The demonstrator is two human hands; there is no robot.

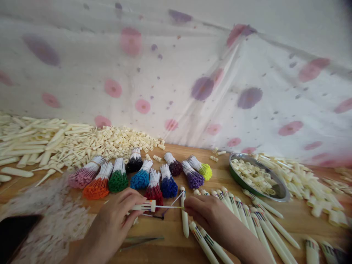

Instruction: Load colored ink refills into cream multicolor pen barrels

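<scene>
My left hand [114, 216] is closed round a cream slotted pen part [148, 206], whose ribbed end points to the right. My right hand [216, 214] pinches the yellowish end of a thin white ink refill [169, 207]. The refill's other end meets the slotted part; how deep it sits I cannot tell. Behind the hands stand bundles of refills, among them red [154, 187], blue [168, 185] and orange [96, 185]. A few loose refills [176, 199] lie under the held one. Beside my right hand is a multicolour pen [184, 216].
Rows of assembled pens [258, 223] lie at right. Behind them, a metal-rimmed dish [286, 196] holds small cream parts. Cream barrels and parts [115, 141] are heaped at back left. Tweezers [141, 241], clear small pieces [52, 216] and a dark flat object [18, 234] lie nearer me.
</scene>
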